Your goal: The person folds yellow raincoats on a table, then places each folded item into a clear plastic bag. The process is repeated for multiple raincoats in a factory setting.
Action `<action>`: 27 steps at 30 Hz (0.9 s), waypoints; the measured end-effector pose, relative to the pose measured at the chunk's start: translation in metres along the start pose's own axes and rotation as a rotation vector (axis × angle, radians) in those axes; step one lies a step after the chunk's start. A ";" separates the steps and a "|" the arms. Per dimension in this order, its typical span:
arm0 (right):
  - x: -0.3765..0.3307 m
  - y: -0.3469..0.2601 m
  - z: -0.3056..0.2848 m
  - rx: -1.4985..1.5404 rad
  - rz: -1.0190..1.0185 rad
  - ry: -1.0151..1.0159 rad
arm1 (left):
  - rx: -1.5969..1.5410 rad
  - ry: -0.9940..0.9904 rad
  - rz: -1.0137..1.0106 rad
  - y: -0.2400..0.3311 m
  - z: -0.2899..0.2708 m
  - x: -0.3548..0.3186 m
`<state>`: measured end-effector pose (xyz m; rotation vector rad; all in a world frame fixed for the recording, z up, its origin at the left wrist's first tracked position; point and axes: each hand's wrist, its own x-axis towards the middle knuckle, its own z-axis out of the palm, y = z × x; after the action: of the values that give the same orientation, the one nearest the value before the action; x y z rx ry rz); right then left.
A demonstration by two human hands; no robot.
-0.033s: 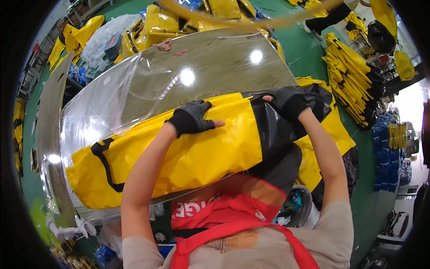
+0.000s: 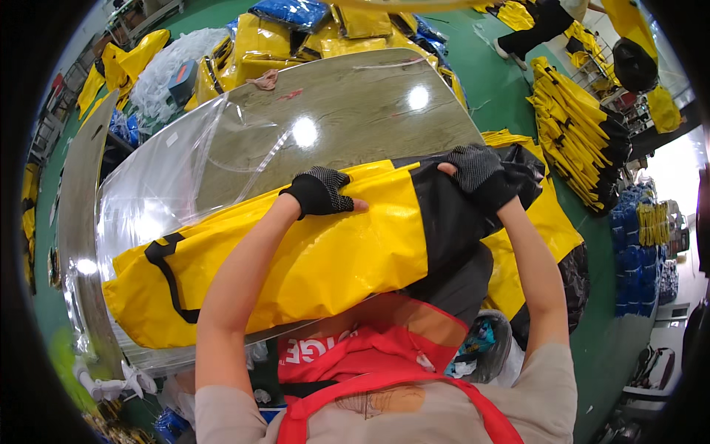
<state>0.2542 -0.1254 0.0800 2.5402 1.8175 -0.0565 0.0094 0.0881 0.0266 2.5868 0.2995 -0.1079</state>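
Observation:
A long folded bag (image 2: 355, 251), glossy yellow with a black end section, lies across the table in front of me. A black strap (image 2: 168, 277) is on its left part. My left hand (image 2: 322, 192), in a black fingerless glove with a dotted back, rests flat on the yellow upper side, thumb pointing right. Near the far edge of the black section, my right hand (image 2: 477, 176), gloved alike, has its fingers curled over the material with the thumb toward the left. The black end crumples beside that hand. Its fingertips are partly hidden.
Clear plastic sheeting (image 2: 170, 163) covers the left part of the table (image 2: 355, 96). Packed yellow bags (image 2: 259, 44) are piled beyond it. More yellow and black bags (image 2: 569, 133) lie on the green floor at right. A person (image 2: 536, 33) is at the far right.
The bag's far fold beside the black section stands out more. My right hand is turned slightly, its glove back showing more. The whole view has shifted a little.

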 end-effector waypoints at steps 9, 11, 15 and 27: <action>0.036 0.027 0.046 0.121 0.033 -0.057 | 0.020 0.322 0.119 -0.016 0.040 0.025; 0.039 0.031 0.050 0.109 0.049 -0.054 | 0.088 0.322 0.095 -0.024 0.046 0.034; 0.049 0.035 0.085 0.119 0.043 0.046 | 0.132 0.317 0.084 -0.028 0.037 0.044; 0.038 -0.057 0.027 -0.262 -0.053 0.051 | 0.365 0.230 0.133 0.013 0.045 -0.057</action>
<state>0.2117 -0.0722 0.0518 2.3346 1.7752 0.2328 -0.0440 0.0433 0.0025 2.9788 0.2033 0.2026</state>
